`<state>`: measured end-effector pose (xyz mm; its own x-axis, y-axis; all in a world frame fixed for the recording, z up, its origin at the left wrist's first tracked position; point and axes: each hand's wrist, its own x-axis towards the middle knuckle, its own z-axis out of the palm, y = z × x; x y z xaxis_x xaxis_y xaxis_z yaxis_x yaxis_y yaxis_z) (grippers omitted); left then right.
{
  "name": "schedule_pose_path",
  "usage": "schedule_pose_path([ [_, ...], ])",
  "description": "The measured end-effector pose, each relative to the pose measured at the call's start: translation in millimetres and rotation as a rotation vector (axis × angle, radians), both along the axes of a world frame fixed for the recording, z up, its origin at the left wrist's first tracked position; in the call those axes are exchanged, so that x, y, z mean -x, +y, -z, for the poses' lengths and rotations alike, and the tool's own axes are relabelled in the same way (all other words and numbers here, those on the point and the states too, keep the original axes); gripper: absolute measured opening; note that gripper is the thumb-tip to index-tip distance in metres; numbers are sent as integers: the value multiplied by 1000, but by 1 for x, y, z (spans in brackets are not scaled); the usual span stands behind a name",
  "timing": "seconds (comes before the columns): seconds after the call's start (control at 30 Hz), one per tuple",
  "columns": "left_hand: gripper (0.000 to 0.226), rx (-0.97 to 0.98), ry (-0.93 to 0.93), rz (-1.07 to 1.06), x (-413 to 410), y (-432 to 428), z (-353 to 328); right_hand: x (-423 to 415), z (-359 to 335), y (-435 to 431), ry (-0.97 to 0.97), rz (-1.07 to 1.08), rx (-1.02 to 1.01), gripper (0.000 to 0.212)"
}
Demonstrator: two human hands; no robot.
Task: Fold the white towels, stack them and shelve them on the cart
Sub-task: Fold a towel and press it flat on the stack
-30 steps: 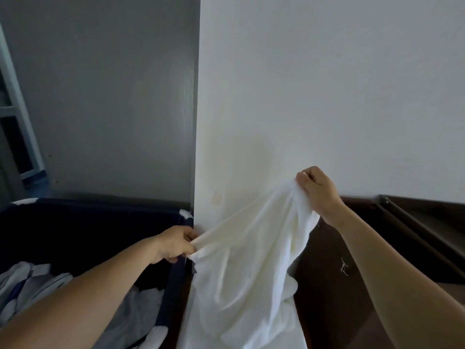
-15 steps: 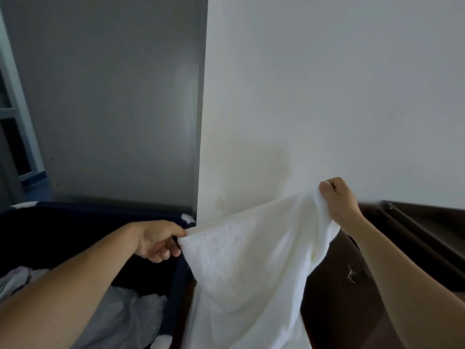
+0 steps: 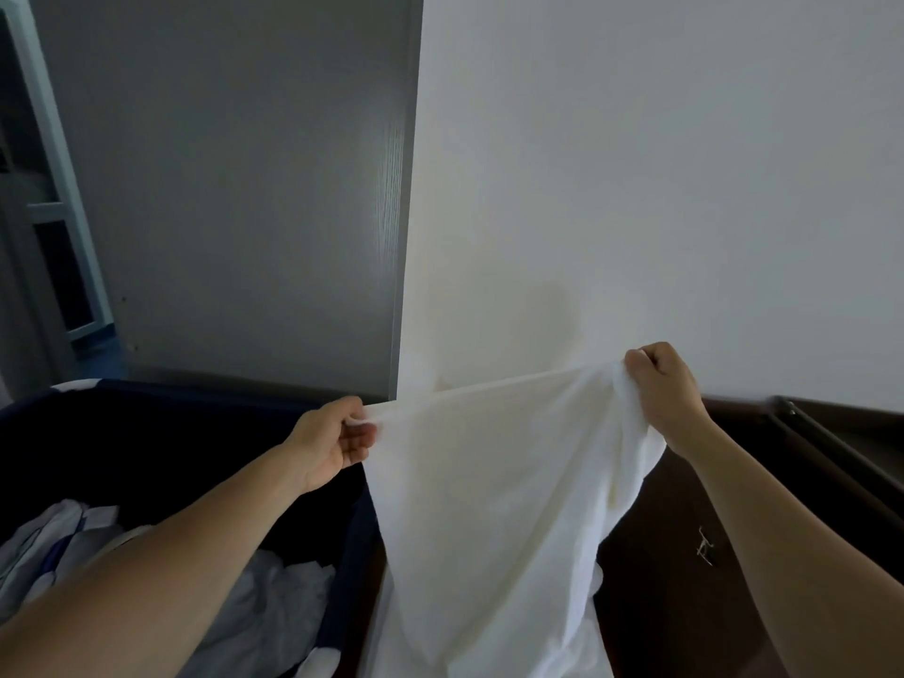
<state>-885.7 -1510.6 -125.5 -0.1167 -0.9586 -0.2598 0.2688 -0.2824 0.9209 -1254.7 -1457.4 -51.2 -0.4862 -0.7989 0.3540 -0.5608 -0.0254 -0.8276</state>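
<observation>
here we go: the white towel [image 3: 489, 506] is up in the air, centre of the frame, stretched between both hands. the left hand [image 3: 337, 442] is just left of centre, its grip pinching one top corner between thumb and curled fingers. the right hand [image 3: 665, 389] is higher and further right, its grip bunched tight round the other end of the top edge, with a wad of cloth gathered in the fist. the top edge runs taut between them, tilting up to the right. the rest hangs loose in front of the white wall [image 3: 636, 163] and runs off the bottom of the frame. no fold in it that i can see.

lower left, there's a navy fabric bin [image 3: 146, 423] with crumpled linen [image 3: 274, 604], white with some blue, heaped inside. lower right, there's a dark brown unit [image 3: 660, 604] with a rail [image 3: 831, 447] along its top; whether that is the cart i cannot tell.

by my reading this is early. the towel is only opened out and the first fold is not yet made. no folded stack in view, nothing shelved in view. folding, stacking and shelving all look left to do.
</observation>
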Motion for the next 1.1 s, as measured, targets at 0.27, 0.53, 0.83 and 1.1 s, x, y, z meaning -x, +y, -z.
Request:
schedule_pose_path([
  [0.27,15,382,-687,-139,11,1,19,5,0,2,-1,-8,-16,21],
  [0.53,29,267,-127,-7,5,15,-5,13,5,4,-51,16,-35,26],
  [0.83,24,213,-199,-118,29,13,-30,22,13,4,-150,63,-49,24],
  [1.1,22,126,-198,-221,69,13,-29,-1,15,7,-83,124,28,17],
])
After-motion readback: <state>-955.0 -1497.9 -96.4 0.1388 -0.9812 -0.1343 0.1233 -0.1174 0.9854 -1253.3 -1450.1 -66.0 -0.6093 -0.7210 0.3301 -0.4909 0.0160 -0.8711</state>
